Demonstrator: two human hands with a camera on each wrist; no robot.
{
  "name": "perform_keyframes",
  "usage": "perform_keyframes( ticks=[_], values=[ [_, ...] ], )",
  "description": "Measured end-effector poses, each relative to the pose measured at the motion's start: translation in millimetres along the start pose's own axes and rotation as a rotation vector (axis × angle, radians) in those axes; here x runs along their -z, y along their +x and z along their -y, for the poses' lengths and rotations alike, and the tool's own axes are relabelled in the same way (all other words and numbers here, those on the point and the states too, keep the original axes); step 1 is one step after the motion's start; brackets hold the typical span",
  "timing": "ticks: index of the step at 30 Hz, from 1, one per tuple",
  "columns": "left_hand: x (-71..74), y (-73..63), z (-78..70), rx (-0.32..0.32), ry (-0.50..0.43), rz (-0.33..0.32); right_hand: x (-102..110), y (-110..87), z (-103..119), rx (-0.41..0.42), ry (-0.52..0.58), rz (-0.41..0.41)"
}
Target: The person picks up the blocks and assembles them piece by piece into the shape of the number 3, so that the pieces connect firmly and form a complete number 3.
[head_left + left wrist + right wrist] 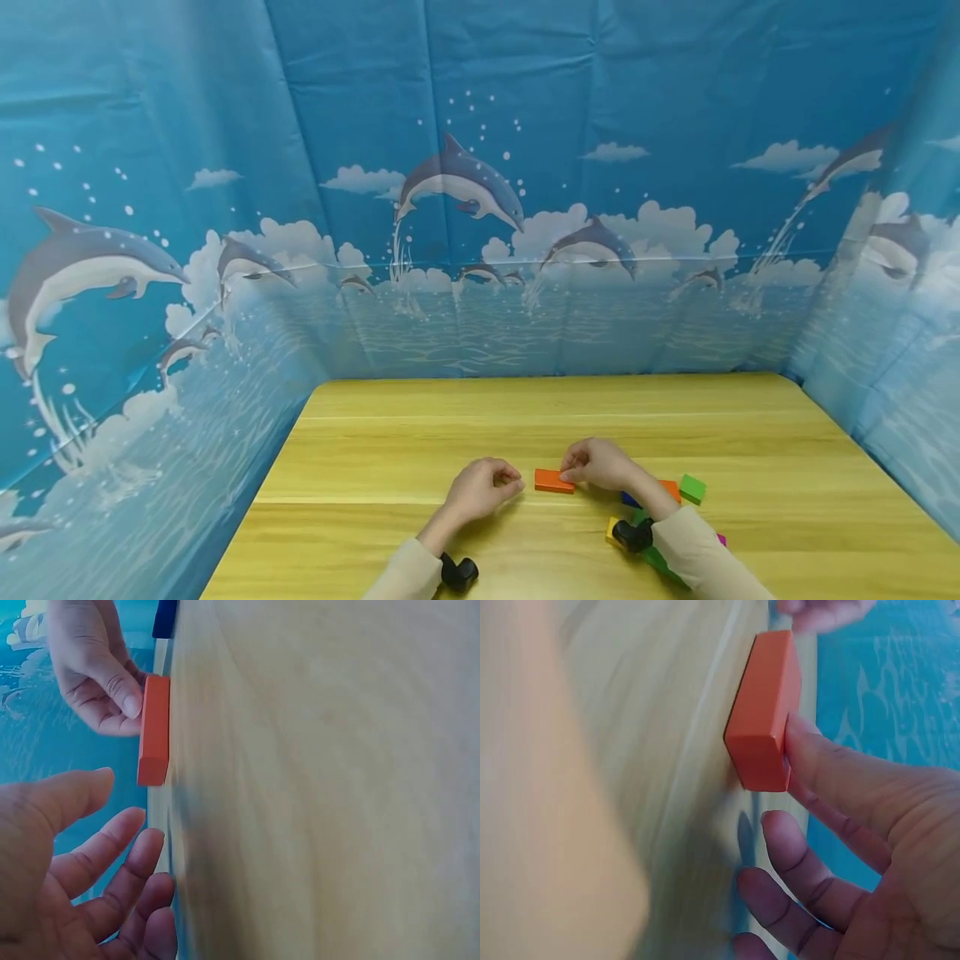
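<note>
The orange block (554,481) lies on the yellow wood-grain table (390,433), between the 2 hands and at the right one's fingertips. The right hand (597,464) pinches its right end between thumb and index finger, the other 3 fingers bent loosely apart from it. The left hand (480,487) holds nothing: its fingers are spread and gently curved, near the block's left end without touching it. By the right forearm sits a group of pieces: a small green block (693,489), another orange piece (672,491), a dark blue piece (629,500), a yellow piece (611,528) and a larger green piece (664,568). A magenta sliver (722,540) beside the right sleeve (705,546) is probably 1 more, though the arm covers most of it. A blue backdrop (525,67) printed with dolphins and clouds rises behind the table
</note>
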State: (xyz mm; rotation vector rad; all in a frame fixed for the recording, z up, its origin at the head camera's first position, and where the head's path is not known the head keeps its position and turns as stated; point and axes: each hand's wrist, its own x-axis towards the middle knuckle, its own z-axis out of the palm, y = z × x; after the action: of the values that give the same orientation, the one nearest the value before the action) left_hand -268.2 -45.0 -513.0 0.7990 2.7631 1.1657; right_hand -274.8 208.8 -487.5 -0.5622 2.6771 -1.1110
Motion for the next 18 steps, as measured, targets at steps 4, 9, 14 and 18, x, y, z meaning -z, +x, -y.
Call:
perform_keyframes(
  ticks=[4, 9, 14, 18],
  values=[
    [-2.2, 2.0, 2.6, 0.014, -0.023, -0.004, -8.8, 6.5, 4.7, 0.019, 0.031, 0.026],
    [-2.8, 4.4, 7.7, 0.04, -0.017, -0.025, -15.7, 13.0, 8.4, 0.031, 0.022, 0.03],
    [-4.2, 9.8, 9.5, 0.033, 0.0, -0.047, -9.2, 8.3, 5.9, 0.073, -0.037, -0.002],
    [-6.2, 10.1, 11.8, 0.054, 0.006, -0.042, 7.0, -8.0, -2.0, 0.073, -0.046, -0.042]
  ],
)
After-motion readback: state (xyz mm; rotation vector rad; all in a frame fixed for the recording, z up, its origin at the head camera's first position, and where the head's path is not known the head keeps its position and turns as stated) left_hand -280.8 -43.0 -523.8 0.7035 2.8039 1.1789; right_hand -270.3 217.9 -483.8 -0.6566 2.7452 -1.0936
